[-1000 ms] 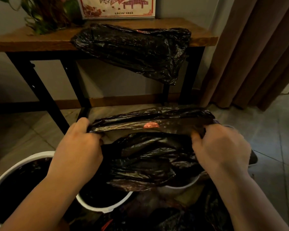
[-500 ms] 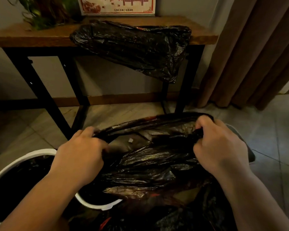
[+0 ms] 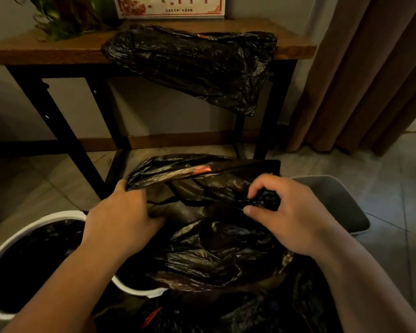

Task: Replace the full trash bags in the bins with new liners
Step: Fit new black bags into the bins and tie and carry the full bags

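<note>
Head view: black bag (image 3: 216, 239) between left hand (image 3: 120, 219), right hand (image 3: 291, 217), seemingly gripped

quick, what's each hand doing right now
Left hand: closed on the black trash bag rim.
Right hand: pinching the same bag's bunched edge.

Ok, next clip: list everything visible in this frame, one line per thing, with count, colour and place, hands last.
held bag: 1, black, centre, between both hands
bag on table: 1, black, draped over the table's front edge
white bin: 1, white rim with black liner, lower left on the floor
grey bin: 1, grey, right of the held bag, mostly hidden
table: 1, wooden top, black legs, against the wall
plant: 1, green, table's left end
picture: 1, red and white, on the table against the wall
curtain: 1, brown, right
left hand: gripping the bag's edge
right hand: pinching bunched bag plastic
</note>
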`<state>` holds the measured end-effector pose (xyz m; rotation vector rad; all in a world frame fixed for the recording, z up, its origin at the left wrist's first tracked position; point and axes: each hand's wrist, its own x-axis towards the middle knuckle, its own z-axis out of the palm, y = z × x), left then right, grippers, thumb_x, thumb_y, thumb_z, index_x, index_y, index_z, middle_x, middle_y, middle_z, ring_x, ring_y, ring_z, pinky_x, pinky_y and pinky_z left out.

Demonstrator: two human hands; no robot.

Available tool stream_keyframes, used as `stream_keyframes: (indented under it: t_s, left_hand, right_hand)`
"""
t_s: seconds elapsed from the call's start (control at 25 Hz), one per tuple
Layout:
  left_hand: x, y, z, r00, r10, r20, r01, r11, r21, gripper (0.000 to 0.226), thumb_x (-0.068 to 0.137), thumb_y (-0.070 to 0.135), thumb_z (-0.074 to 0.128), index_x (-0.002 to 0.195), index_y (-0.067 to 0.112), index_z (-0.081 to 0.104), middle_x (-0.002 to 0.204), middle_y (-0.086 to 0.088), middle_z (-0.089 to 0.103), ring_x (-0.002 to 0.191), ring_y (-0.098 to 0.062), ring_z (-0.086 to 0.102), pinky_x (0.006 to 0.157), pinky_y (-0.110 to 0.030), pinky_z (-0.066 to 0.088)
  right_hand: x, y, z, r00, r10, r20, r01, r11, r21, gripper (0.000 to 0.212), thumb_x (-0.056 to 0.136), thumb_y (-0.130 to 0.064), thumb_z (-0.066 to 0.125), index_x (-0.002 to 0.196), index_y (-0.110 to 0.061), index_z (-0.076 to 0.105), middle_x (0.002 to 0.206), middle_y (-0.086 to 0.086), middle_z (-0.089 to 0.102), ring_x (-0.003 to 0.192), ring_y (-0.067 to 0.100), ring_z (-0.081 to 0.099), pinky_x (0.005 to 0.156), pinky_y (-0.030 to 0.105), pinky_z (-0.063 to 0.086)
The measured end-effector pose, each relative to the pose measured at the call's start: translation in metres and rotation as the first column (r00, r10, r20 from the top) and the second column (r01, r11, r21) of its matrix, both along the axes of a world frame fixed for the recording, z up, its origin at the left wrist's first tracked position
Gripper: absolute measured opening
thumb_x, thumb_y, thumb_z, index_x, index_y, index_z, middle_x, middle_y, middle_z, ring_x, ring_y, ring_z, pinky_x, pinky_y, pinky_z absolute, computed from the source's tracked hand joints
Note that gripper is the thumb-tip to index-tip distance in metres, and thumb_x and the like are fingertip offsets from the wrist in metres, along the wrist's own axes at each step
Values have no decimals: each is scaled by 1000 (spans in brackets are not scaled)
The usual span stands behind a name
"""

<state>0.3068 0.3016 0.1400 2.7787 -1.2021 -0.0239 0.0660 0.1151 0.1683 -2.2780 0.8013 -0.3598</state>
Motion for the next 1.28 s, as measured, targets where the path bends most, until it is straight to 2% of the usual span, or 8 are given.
stream_keyframes:
  t_s: [0.16,0.32,0.44,0.6,0.76,0.92,1.12,1.28]
  left_hand:
    - [1,-3,3,996,-80,48,83,994,-71,24,81,27,74,89,37,53,110,2,51,84,-32,64,63,-43,58]
    - [5,-6,2,989,-122,78,122,992,4,19,82,19,67,71,32,60,99,4,51,87,-30,65,60,-42,57]
    - [5,-5,1,979,-127,161,116,991,73,18,87,29,65,101,40,72,118,6,53,84,-27,68,61,-38,58]
    - [10,3,-12,988,-131,85,107,963,248,54,80,46,71,131,48,54,148,4,35,97,-26,70,70,-39,57]
    - [26,15,-22,931,-297,-211,349,894,281,77,84,41,72,142,73,32,141,15,38,125,-15,55,101,-36,53]
    - [39,28,-21,805,-412,-427,499,860,111,58,84,28,79,108,77,62,128,34,52,120,6,54,108,-25,46]
    - [29,38,-24,914,-340,-221,361,931,59,59,78,50,76,134,53,59,125,23,61,115,-5,63,93,-28,55]
    - [17,44,-25,957,-252,-142,283,916,284,61,74,65,65,130,44,47,128,11,55,116,-16,64,90,-37,56]
  right_hand:
    - [6,5,3,987,40,156,-36,999,-28,50,94,6,60,100,-44,56,104,-14,52,83,4,55,66,23,44]
    - [5,7,5,999,51,-16,-52,998,-36,44,93,0,54,71,-34,72,85,-7,70,81,9,64,74,29,52]
    - [5,2,-4,946,-167,-279,130,981,-147,35,99,-19,54,121,-39,73,139,-4,46,114,20,56,92,39,57]
    - [3,3,-5,880,-267,-393,179,952,-247,61,96,-29,63,152,-40,41,142,1,52,118,23,58,92,37,55]
    - [3,6,-12,837,-263,-481,172,959,-226,65,92,-26,67,149,-37,39,126,-3,58,96,19,56,72,31,47]
    - [-2,-3,-15,802,-403,-440,245,895,-373,39,97,-43,61,135,-38,53,113,0,47,76,17,46,55,29,34]
    - [-13,2,-19,823,-366,-434,178,893,-414,7,88,-33,64,88,-38,59,71,-14,54,59,4,48,47,23,30]
    - [-22,9,-22,778,-166,-606,-11,961,-276,25,85,-34,62,99,-53,69,96,-18,69,82,5,64,62,23,47]
